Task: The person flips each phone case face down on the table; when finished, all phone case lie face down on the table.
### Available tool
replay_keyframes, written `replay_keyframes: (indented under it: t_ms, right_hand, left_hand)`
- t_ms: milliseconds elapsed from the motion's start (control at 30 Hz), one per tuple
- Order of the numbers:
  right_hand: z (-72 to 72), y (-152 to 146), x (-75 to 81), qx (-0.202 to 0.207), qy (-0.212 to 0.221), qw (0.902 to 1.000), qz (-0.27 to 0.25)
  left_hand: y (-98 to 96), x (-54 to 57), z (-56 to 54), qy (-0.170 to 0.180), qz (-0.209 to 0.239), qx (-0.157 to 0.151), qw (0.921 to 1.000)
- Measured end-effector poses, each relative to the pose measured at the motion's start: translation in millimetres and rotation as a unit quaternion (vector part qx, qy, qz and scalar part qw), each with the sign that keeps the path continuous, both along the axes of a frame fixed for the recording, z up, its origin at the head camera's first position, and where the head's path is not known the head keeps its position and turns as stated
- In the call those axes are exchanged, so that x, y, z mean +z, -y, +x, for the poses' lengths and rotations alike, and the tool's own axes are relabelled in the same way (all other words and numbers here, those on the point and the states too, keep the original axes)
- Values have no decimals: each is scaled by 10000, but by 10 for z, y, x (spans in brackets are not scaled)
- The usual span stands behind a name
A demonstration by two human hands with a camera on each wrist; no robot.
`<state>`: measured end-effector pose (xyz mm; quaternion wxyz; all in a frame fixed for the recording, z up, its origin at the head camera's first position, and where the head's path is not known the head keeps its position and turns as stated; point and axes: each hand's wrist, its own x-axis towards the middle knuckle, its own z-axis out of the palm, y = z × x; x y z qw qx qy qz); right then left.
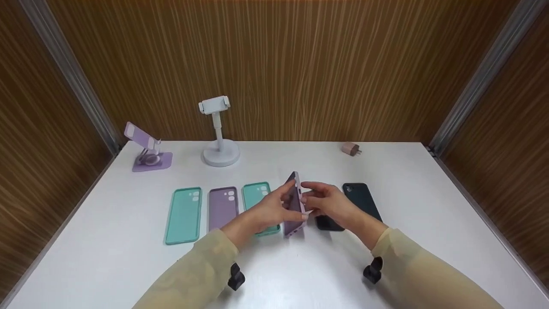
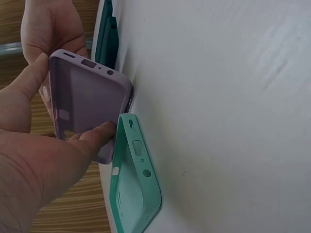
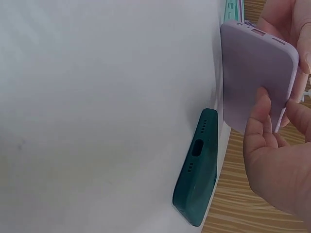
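Observation:
A light purple phone case (image 1: 293,227) stands on its long edge, raised between both hands, its hollow inside facing left. My left hand (image 1: 270,208) grips it, the thumb at one long edge and a finger reaching inside the opposite edge, as the left wrist view shows. From the other side my right hand (image 1: 328,201) pinches the case's edge, with a fingertip against its smooth back (image 3: 252,68). A turquoise case (image 2: 150,189) lies open side up just below the left hand. Dark green cases (image 1: 330,224) lie by the right hand, which partly hides one.
Farther left lie another purple case (image 1: 221,210) and a second turquoise case (image 1: 183,219). Along the back stand a purple folding phone stand (image 1: 161,163), a white phone stand (image 1: 221,154) and a pink charger plug (image 1: 350,148). Wood-grain panels (image 1: 300,64) enclose the white table (image 1: 407,171).

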<state>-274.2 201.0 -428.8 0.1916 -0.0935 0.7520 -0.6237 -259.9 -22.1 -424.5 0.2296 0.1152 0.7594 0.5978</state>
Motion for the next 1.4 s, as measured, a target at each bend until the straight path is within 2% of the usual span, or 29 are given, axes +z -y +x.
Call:
replay_keyframes:
  t_ms: [267, 367, 533, 700, 933, 1167, 1400]
  right_hand:
    - [-4, -4, -2, 109, -48, 9999, 11]
    - [3, -1, 1, 100, -40, 9999, 3]
    - [8, 2, -10, 89, -93, 9999, 16]
    - [6, 6, -59, 110, -147, 9998, 66]
    - [5, 27, -97, 111, -167, 9998, 83]
    - [3, 33, -111, 124, -215, 9996, 160]
    - [21, 33, -138, 30, -492, 9972, 558]
  left_hand:
    - [-4, -3, 6, 190, 108, 104, 9997]
    - [-10, 3, 10, 385, 382, 175, 9984]
    - [-32, 3, 8, 739, 992, 283, 9919]
    - [-47, -11, 19, 831, 1304, 423, 9871]
    - [-57, 11, 55, 895, 1263, 631, 9859]
    - [-27, 29, 89, 863, 1310, 570, 9860]
    - [7, 38, 115, 767, 1319, 557, 9867]
